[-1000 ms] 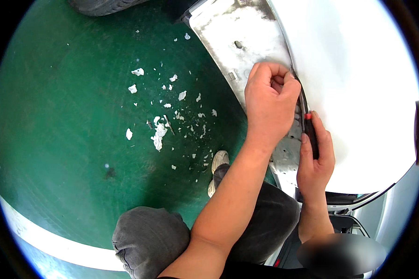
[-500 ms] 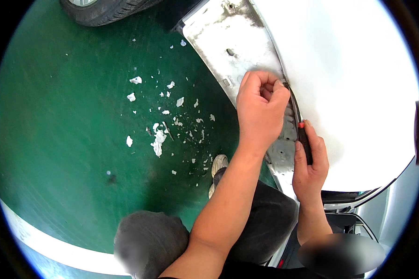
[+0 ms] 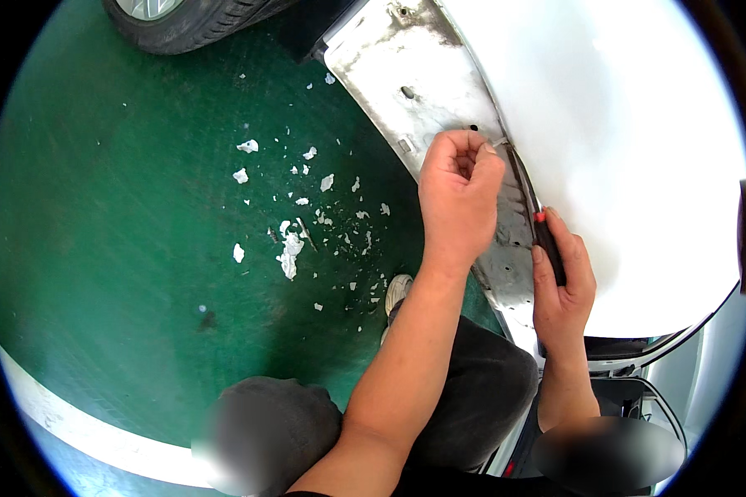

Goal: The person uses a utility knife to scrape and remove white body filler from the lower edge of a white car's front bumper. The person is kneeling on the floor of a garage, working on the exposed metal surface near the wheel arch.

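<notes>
My right hand (image 3: 565,286) is wrapped round the black handle of a screwdriver-like tool (image 3: 549,247) with a red collar. Its slim shaft lies along the dark seam (image 3: 519,170) beside the smooth white car panel (image 3: 630,166); I cannot make out where the tip sits. My left hand (image 3: 462,195) is closed in a pinch just past the shaft's far end. A thin pale strip (image 3: 499,142) pokes out from its thumb and forefinger, touching or close to the seam. Under that hand lies the dirty, scuffed inner panel (image 3: 439,83), partly hidden by it.
White flakes (image 3: 291,253) and small debris are scattered over the green floor (image 3: 124,232). A car wheel (image 3: 199,29) stands at the far left. My bent knees (image 3: 481,381) and one shoe (image 3: 399,290) are close below the panel. A white floor line (image 3: 83,427) curves at lower left.
My left hand has drawn slightly left from the seam, and the pale strip now shows at its fingertips. My right hand and the tool have shifted a little right. The view has moved slightly.
</notes>
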Tool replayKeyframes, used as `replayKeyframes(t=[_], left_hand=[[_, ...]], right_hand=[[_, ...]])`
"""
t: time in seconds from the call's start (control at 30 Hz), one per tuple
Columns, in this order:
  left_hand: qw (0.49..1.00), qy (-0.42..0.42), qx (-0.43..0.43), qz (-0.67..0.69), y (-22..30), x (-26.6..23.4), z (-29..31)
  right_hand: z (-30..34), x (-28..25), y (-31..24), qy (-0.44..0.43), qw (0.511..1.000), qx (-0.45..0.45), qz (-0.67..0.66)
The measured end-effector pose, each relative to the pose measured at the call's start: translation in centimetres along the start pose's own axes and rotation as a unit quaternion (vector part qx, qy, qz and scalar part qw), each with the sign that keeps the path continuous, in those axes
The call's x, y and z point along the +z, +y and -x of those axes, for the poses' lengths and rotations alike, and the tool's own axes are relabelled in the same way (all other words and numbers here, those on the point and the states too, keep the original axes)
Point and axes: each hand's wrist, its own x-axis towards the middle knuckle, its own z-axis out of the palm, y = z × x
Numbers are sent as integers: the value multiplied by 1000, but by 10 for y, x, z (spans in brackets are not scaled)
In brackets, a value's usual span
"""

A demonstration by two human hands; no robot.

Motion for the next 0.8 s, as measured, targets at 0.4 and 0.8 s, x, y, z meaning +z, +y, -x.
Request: replayKeyframes(t=[0.4, 0.8], left_hand=[[998, -10, 41, -53, 4, 6, 0], [997, -7, 37, -61, 2, 6, 1]], right_hand=[[-2, -1, -2, -5, 1000, 4, -9], [-5, -7, -7, -17, 999, 32, -9]])
